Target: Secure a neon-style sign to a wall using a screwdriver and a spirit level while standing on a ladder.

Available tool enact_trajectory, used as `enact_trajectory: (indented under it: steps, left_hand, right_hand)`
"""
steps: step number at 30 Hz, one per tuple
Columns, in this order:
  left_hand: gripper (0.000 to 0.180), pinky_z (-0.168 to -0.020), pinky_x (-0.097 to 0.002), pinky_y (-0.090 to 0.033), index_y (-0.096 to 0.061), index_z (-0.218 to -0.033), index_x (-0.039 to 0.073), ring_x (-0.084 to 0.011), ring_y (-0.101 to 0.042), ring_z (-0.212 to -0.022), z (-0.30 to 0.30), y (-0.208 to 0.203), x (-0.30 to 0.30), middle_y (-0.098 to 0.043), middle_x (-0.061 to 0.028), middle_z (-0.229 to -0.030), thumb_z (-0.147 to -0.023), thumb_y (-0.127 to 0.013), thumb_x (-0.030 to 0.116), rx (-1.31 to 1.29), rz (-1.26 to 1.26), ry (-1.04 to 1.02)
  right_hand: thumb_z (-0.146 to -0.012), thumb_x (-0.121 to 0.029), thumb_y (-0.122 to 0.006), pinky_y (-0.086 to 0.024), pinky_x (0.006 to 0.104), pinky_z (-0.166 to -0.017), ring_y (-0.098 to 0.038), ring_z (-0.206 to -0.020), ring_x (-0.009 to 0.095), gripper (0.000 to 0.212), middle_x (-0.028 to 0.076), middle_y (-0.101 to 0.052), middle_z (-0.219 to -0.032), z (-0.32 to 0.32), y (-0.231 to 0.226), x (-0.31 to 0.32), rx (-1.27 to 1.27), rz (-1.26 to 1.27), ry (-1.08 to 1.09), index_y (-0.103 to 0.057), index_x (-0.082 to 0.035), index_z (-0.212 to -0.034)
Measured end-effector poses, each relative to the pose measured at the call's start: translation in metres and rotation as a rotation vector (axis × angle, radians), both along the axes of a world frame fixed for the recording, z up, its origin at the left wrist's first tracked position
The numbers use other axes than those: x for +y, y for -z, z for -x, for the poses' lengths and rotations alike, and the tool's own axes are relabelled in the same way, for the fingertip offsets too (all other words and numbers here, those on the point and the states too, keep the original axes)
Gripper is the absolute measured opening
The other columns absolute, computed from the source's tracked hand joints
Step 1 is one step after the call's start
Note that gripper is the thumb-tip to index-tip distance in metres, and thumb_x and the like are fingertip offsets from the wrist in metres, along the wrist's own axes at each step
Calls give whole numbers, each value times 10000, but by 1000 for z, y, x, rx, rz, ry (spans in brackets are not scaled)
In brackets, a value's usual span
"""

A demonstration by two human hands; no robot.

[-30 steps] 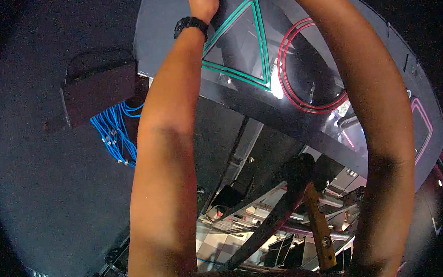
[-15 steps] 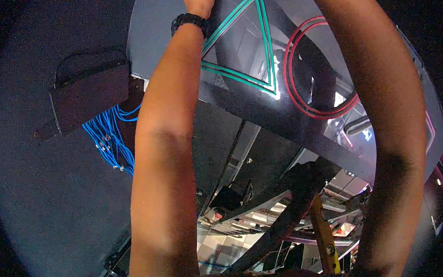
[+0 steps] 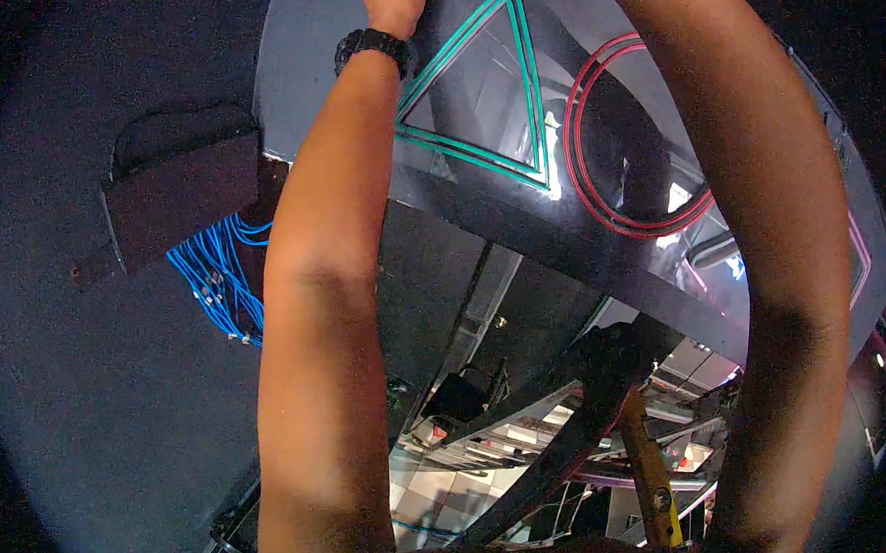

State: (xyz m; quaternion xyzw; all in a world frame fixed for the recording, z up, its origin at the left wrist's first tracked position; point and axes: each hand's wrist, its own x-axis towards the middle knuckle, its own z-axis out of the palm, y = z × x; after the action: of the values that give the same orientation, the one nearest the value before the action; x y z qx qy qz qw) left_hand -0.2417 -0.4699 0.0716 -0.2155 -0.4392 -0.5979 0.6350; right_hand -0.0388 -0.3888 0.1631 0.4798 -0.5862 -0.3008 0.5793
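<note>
My left hand (image 3: pixel 394 1) reaches up to the top edge of the view, against a glossy dark grey panel (image 3: pixel 321 58). Its fingers are cut off or hidden, so I cannot see what they do. A black watch (image 3: pixel 372 48) circles that wrist. On the panel, just right of my wrist, is a green triangle outline (image 3: pixel 537 101) made of double lines. Further right lies a red double-ringed circle (image 3: pixel 572 140), partly covered by my right forearm (image 3: pixel 768 159). My right hand is beyond the top edge, out of sight.
Several blue cables (image 3: pixel 217 273) with small connectors hang at the left, beneath a dark box (image 3: pixel 183 195) on a dark wall (image 3: pixel 129 393). Below the panel, a yellow spirit level (image 3: pixel 654 476) stands tilted among dark bars, above a tiled floor (image 3: pixel 424 493).
My left hand and forearm have shifted slightly left, and the right arm has also moved a little left. The panel looks nearly the same.
</note>
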Motion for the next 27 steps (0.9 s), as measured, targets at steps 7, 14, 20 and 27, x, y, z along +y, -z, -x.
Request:
enact_trajectory:
  steps: [7, 14, 20, 27]
  left_hand:
    - [266, -910, -350, -540, -774, -1112, 13, -247, -734, -1008, -10, -2, 4, -783, -148, -1077, -954, -728, 222, -14, 18, -22]
    - [274, -893, -346, -544, -774, -1099, -6, -227, -733, -981, -2, -3, 0, -787, -153, -1049, -948, -734, 219, -40, 6, 5]
    - [267, -885, -352, -547, -774, -1102, -5, -229, -732, -973, -1, -3, -4, -785, -160, -1047, -947, -727, 208, -70, 19, 0]
    - [253, -872, -375, -548, -758, -1095, -18, -251, -738, -982, -1, 6, -14, -783, -170, -1031, -968, -686, 189, 222, 176, 272]
  right_hand:
    - [-863, -1, -609, -588, 476, -778, -718, -981, 430, 125, 286, -715, -965, -7, 0, 0, -1, 24, 25, -708, 53, -916]
    - [-845, -21, -617, -599, 479, -790, -727, -951, 431, 161, 292, -718, -956, 1, 1, -11, 94, 39, 73, -747, 59, -899]
    - [-842, -56, -642, -602, 489, -806, -728, -954, 439, 184, 308, -713, -966, 1, 1, -12, 86, 51, 34, -763, 56, -924]
    - [-856, -121, -680, -607, 476, -798, -743, -896, 402, 181, 264, -737, -935, 15, 2, -31, 221, 8, -107, -733, 20, -956]
